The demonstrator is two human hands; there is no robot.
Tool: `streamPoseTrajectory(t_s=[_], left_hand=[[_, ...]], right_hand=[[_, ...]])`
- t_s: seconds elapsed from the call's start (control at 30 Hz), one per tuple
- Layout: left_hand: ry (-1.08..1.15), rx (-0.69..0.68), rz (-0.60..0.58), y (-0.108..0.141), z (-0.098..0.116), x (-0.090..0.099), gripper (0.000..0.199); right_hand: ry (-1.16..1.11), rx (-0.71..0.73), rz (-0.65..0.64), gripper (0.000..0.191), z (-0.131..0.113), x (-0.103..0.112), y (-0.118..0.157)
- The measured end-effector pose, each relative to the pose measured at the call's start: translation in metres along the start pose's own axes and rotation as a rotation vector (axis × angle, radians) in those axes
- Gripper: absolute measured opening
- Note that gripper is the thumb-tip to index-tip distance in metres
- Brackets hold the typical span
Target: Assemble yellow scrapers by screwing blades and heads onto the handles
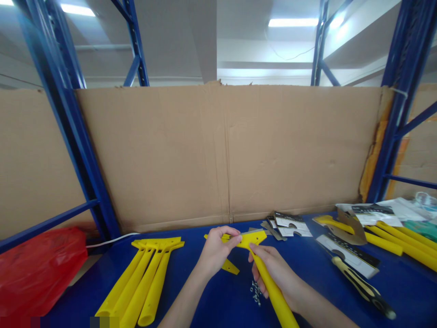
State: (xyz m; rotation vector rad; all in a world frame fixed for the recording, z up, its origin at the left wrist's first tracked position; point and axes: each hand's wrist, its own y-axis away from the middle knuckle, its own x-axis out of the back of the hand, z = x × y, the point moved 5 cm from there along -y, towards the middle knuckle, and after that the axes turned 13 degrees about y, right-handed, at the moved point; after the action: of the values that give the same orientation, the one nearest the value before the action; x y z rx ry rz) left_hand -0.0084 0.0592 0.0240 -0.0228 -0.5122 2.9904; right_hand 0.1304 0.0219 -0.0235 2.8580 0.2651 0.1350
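Observation:
Both of my hands are on one yellow scraper, whose handle slants down toward the bottom edge. My left hand pinches its wide head between thumb and fingers. Around the neck, my right hand is closed with the thumb near the head. A thin metal blade shows along the top edge of the head. Under my left hand lies a flat yellow plate, partly hidden. Several small screws are heaped on the blue tabletop, just beside my right fingers.
Several yellow scrapers lie side by side at left, near a red plastic bag. Blade packets, a screwdriver and more yellow handles are at right. A cardboard panel and blue rack posts stand behind.

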Motion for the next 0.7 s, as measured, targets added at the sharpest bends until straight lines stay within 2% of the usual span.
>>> streamPoseTrajectory(t_s=[0.33, 0.5, 0.7], left_hand=[[0.096, 0.072, 0.054, -0.003, -0.012, 0.003, 0.027], [0.084, 0.086, 0.062, -0.002, -0.010, 0.004, 0.024], [0.016, 0.183, 0.042, 0.001, -0.006, 0.004, 0.015]], right_hand=[[-0.004, 0.017, -0.015, 0.031, 0.003, 0.001, -0.003], [0.023, -0.001, -0.003, 0.030, 0.002, 0.000, -0.003], [0.005, 0.006, -0.019, 0.029, 0.002, 0.000, -0.004]])
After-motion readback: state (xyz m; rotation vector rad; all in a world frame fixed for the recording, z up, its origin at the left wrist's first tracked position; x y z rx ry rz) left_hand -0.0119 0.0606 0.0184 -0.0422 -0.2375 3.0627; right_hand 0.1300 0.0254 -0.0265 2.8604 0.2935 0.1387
